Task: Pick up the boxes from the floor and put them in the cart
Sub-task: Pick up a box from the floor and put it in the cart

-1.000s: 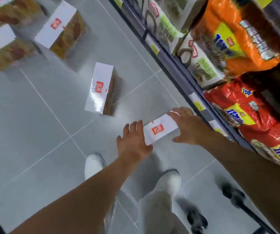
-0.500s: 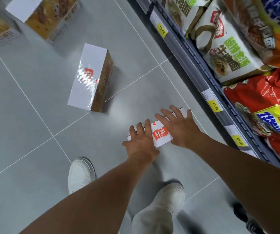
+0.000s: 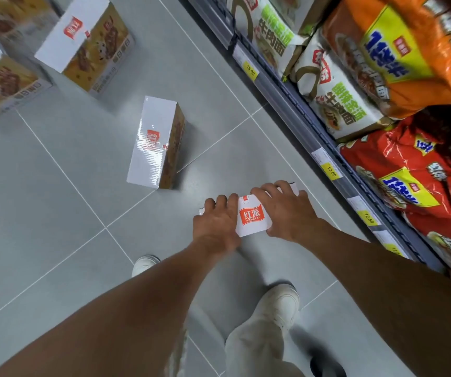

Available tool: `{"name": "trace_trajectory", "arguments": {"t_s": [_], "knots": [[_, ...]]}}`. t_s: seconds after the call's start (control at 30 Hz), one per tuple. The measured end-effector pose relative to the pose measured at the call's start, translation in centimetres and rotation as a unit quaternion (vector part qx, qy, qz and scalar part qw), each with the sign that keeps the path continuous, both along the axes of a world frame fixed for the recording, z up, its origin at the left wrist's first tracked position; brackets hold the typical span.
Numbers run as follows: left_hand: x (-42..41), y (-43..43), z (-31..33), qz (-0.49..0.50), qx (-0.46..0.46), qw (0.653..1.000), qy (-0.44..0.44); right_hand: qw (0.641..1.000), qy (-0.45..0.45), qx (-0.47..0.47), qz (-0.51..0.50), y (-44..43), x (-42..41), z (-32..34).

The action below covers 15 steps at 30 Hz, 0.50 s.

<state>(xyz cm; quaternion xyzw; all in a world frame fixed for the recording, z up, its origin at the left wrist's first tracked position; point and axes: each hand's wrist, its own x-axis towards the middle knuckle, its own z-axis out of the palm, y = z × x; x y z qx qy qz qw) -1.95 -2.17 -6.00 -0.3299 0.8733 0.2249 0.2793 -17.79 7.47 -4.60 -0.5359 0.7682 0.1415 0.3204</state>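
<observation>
The white box point(image 3: 252, 217) is now gripped from both sides: the left hand point(image 3: 216, 227) and right hand point(image 3: 284, 210), laid flatter half a second ago, are curled over its far edge. It seems to be lying on the floor point(image 3: 83, 240) beside the right shelf point(image 3: 300, 123), and a lift is judged imminent.

box point(image 3: 252, 219): glossy card | floor point(image 3: 55, 219): smooth matt tile
</observation>
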Motion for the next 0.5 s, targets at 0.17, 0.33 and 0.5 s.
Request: {"name": "trace_trajectory", "arguments": {"t_s": [0.17, 0.33, 0.5], "knots": [[0.3, -3.0, 7.1, -0.039, 0.002, 0.999, -0.006, 0.999, -0.016, -0.011, -0.035, -1.8, 1.0, 6.5], [0.9, -5.9, 15.9, -0.059, 0.002, 0.998, 0.015, 0.999, -0.008, -0.024, -0.049, -3.8, 1.8, 15.2], [1.2, -7.9, 26.3, -0.085, -0.005, 0.996, 0.032, 0.998, -0.001, -0.030, -0.056, -4.9, 2.1, 25.8]]}}
